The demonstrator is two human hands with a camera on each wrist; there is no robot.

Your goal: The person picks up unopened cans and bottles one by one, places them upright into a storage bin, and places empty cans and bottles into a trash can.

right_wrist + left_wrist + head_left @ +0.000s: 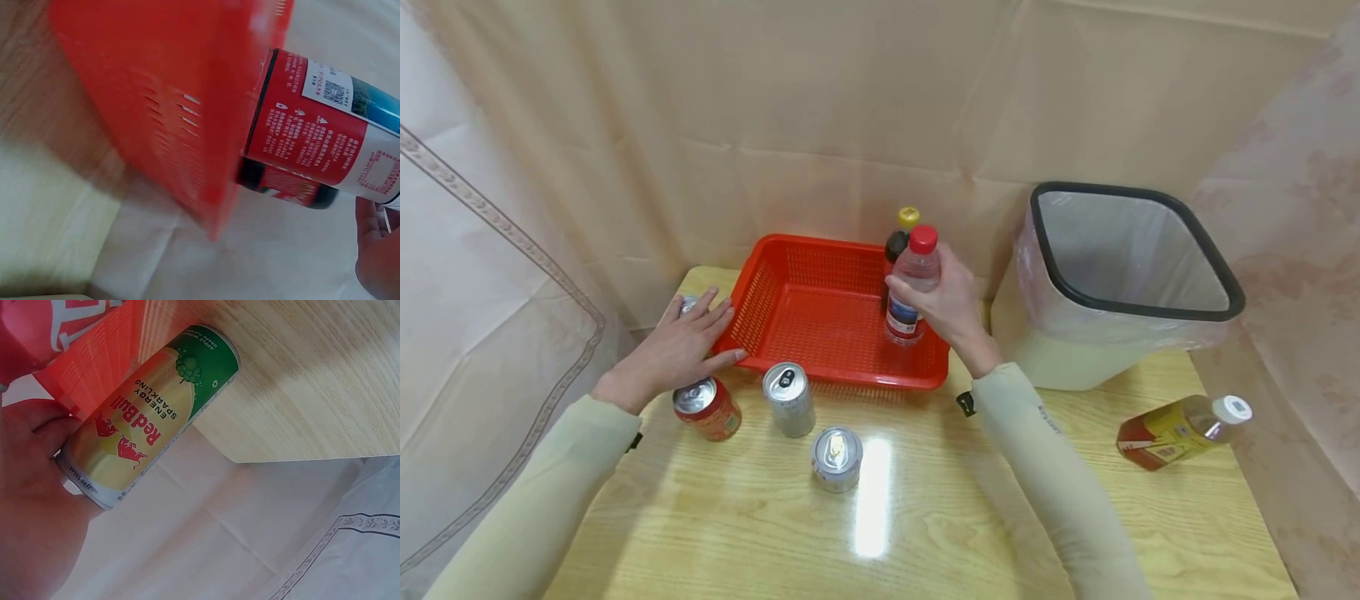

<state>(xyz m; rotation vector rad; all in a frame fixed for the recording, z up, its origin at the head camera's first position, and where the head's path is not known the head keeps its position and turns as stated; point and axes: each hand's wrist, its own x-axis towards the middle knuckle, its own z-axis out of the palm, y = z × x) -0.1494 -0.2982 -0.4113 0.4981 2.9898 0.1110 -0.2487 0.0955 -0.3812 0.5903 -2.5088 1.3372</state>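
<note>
Wood-grain table (722, 517), red basket (831, 321), lined bin (1052, 358), red can (718, 419), two silver cans (793, 408), gold-and-green can (150, 415), white-capped bottle (1172, 432)

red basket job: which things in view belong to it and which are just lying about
Likely job: right hand, red-capped bottle it grips, red basket, left hand, yellow-capped bottle

Likely lying about: Red Bull can, red can, two silver cans, white-capped bottle, bin

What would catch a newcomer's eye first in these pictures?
Probably the red basket in the head view's middle, with the right hand gripping a red-capped water bottle at the basket's right end. Next comes the black-rimmed bin to the right. In the left wrist view, the Red Bull can by the left hand dominates.
</note>
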